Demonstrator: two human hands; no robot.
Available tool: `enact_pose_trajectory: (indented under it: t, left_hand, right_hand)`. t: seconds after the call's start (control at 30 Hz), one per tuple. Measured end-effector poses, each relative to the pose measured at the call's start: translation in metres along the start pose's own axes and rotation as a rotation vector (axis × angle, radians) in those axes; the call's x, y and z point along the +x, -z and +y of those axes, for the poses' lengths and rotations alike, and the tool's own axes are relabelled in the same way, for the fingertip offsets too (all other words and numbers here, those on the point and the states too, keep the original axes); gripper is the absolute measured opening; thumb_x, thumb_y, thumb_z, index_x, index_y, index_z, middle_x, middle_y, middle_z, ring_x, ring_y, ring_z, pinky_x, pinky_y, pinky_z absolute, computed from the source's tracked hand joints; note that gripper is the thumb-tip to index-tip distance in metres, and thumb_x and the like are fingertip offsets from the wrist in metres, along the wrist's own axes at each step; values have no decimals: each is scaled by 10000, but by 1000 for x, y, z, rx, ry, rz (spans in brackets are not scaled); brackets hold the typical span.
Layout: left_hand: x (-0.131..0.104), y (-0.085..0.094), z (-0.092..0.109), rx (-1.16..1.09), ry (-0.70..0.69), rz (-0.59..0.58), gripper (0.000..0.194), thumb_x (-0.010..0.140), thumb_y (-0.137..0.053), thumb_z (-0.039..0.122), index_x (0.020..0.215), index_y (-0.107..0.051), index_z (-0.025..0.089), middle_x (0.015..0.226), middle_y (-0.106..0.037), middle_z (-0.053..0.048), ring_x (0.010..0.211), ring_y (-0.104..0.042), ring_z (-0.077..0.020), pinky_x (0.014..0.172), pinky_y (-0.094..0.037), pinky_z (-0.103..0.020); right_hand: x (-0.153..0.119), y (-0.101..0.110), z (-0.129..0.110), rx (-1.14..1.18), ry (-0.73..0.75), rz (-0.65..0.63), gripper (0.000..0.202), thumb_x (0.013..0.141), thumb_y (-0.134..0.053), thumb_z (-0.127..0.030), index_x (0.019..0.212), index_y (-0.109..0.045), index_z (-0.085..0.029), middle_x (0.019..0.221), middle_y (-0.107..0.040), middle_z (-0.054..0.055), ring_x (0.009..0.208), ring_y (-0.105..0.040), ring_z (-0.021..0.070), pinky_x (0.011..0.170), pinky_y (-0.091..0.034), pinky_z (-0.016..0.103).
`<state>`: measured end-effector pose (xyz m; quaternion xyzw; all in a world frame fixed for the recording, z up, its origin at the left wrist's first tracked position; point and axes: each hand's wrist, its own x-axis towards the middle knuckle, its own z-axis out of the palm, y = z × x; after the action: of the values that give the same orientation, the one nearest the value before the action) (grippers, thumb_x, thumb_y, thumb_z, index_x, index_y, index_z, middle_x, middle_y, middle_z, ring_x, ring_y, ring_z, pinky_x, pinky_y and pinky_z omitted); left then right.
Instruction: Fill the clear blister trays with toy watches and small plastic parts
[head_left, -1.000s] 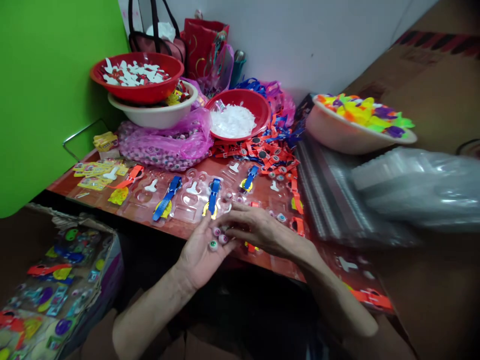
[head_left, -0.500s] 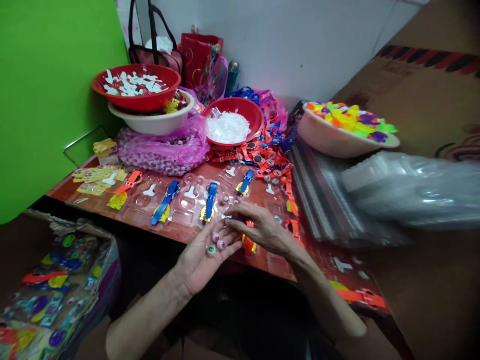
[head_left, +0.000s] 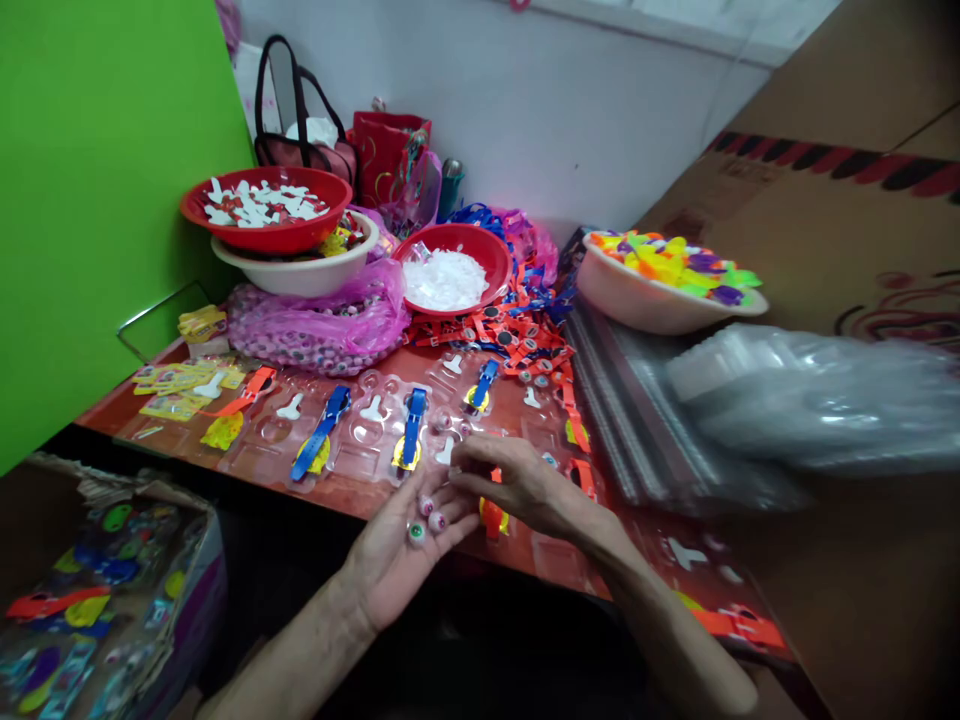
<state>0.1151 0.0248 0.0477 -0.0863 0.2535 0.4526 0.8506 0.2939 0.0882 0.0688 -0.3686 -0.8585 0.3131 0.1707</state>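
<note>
My left hand (head_left: 386, 570) is palm up near the table's front edge, fingers stretched out, bearing several toy eyeballs. A green-irised toy eyeball (head_left: 416, 533) lies beside pink-irised ones (head_left: 436, 522) on the palm and fingers. Just above its fingertips is my right hand (head_left: 517, 480), palm down, fingers curled together; whatever they pinch is hidden. Around both hands, clear plastic blister trays (head_left: 354, 462) hold blue toy watches (head_left: 322, 432), orange toy watches (head_left: 582, 478), yellow pieces (head_left: 406, 453) and white T-shaped pieces (head_left: 371, 408). More eyeballs sit in a tray behind the right hand.
Behind the trays stand a red bowl of white pieces (head_left: 491, 262), stacked bowls (head_left: 289, 278) and a pink bag of eyeballs (head_left: 300, 335). At right are a bowl of coloured pieces (head_left: 645, 310) and stacked clear trays (head_left: 622, 420). A filled carton (head_left: 199, 580) is at lower left.
The camera view has tilted up slightly, so the table contents sit lower in the picture. The hands keep nearly the same pose, and the eyeballs remain on my left palm.
</note>
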Motion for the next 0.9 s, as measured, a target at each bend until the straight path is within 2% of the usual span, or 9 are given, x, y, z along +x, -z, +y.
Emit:
enact_pose_trajectory:
  t: [0.1,0.2,0.27,0.37,0.5,0.6,0.7,0.8,0.9]
  left_hand:
    - [2,-3,2,13,-2,24,302,1056,-437,258,1072,-663,58,932,-719,-128,987,-714,-226,1088,-482,-456]
    - [5,-6,6,33,3,65,303,1056,-416,232,1178,-619,43,1158,-705,-208,1135,-691,-280,1078,-496,-440]
    - [7,-7,8,44,-19,79,290,1040,-438,178,1253,-580,40,1205,-693,-230,1164,-684,-300,1066,-509,-437]
    - [10,-5,9,68,-67,91,317,1007,-504,118,1313,-536,46,1169,-707,-242,1130,-704,-313,1039,-532,-436]
    - [14,-2,13,84,-96,115,273,1004,-521,133,1251,-556,23,1077,-730,-248,1016,-746,-308,985,-564,-429]
    - [17,-2,17,64,-65,101,254,1029,-478,192,1199,-582,34,1040,-739,-230,971,-755,-296,966,-569,-420]
    - [19,-4,23,41,-26,70,316,1056,-409,255,1180,-602,38,1060,-737,-224,987,-750,-291,985,-555,-419]
    - [19,-8,27,23,-2,33,405,1071,-346,316,1162,-623,35,1066,-733,-221,997,-742,-285,1008,-534,-427]
    - [20,-12,31,6,5,7,508,1067,-318,425,1153,-632,35,1040,-729,-209,990,-734,-288,1022,-513,-444]
  right_hand:
    - [4,3,3,24,-18,-20,185,986,-560,-236,822,-618,-172,747,-611,-5,657,-529,114,616,-417,236]
    - [19,16,18,83,-57,-20,197,978,-553,-281,821,-608,-176,742,-590,-9,658,-511,114,617,-415,236]
    - [36,34,39,92,-96,74,218,960,-559,-341,826,-608,-176,720,-567,-14,639,-487,115,594,-398,237]
    - [70,67,81,3,-194,252,256,909,-574,-392,784,-601,-171,689,-537,-14,615,-455,119,566,-361,244]
    - [111,95,132,-147,-383,269,195,851,-557,-315,725,-573,-167,649,-514,-23,593,-442,113,556,-343,239]
    - [130,98,155,-196,-427,227,176,805,-596,-273,668,-573,-163,608,-526,-26,571,-441,108,547,-341,231]
    - [138,94,167,-229,-452,169,118,774,-633,-236,691,-634,-152,633,-605,-7,585,-493,118,560,-362,227]
    - [141,91,172,-253,-470,139,88,769,-645,-222,769,-687,-144,712,-675,24,639,-548,139,603,-394,236]
    - [137,88,164,-315,-455,204,105,776,-644,-211,827,-697,-135,763,-686,49,671,-555,158,631,-403,261]
